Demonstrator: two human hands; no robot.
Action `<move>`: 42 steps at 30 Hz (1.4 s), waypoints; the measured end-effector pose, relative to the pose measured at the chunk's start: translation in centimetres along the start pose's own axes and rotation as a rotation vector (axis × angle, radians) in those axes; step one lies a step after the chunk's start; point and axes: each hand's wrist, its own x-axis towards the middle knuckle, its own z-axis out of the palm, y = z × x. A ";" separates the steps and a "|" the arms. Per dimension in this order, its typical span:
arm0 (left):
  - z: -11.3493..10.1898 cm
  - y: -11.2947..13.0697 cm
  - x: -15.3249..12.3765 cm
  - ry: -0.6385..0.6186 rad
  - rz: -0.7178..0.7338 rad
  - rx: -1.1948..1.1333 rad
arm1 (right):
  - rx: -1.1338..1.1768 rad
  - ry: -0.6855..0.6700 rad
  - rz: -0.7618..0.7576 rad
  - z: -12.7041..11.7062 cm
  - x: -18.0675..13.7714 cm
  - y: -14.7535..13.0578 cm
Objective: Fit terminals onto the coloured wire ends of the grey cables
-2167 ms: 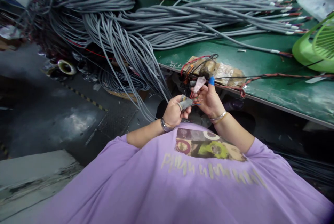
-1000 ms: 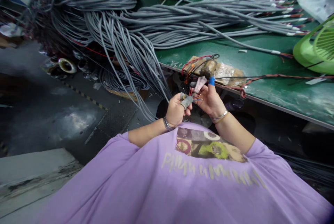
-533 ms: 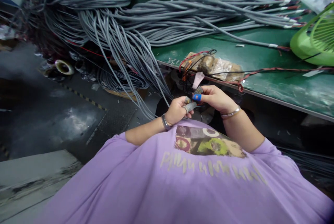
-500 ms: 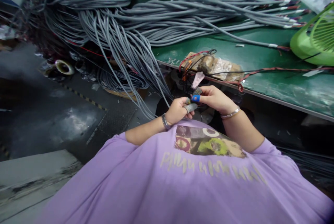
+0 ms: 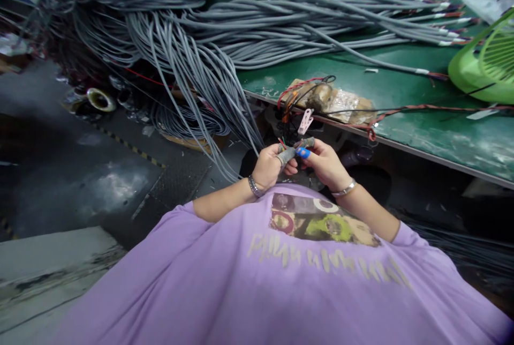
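The left hand (image 5: 270, 167) is curled nearly closed, its grey-wrapped thumb pressing down on a small bunch of coloured wires (image 5: 281, 143), whose thin red and green ends poke up past the fingers. The right hand (image 5: 327, 164) is just beside it, thumb in a blue wrap (image 5: 303, 152) and index finger in a grey one, the two tips meeting close against the left thumb; whether they grip a strand is too small to tell. The wires are in front of the purple shirt (image 5: 257, 275), below the near edge of the green table (image 5: 417, 136). Just beyond the hands, a pale pink clothespin (image 5: 305, 121) shows against that edge, near a cardboard strip (image 5: 363, 112) on the table with red and black leads about it. Grey cables (image 5: 277, 26) spread across the table and spill over its edge, and a light green fan (image 5: 477, 69) is at the right.
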 end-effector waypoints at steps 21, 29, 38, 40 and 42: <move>-1.2 -0.6 -0.2 -0.001 0.001 -0.061 | 0.084 0.015 0.055 2.3 1.4 0.3; -1.3 -0.8 0.0 0.025 0.001 -0.105 | 0.107 0.050 0.060 2.2 1.4 0.6; -1.4 -0.1 0.2 0.055 0.054 -0.103 | 0.179 0.008 0.131 1.1 1.2 0.3; -1.5 0.4 0.2 0.040 0.061 -0.092 | 0.253 0.016 0.157 0.3 1.6 0.0; -1.5 1.0 0.1 0.008 0.050 -0.085 | 0.310 0.047 0.199 -0.5 2.3 -0.5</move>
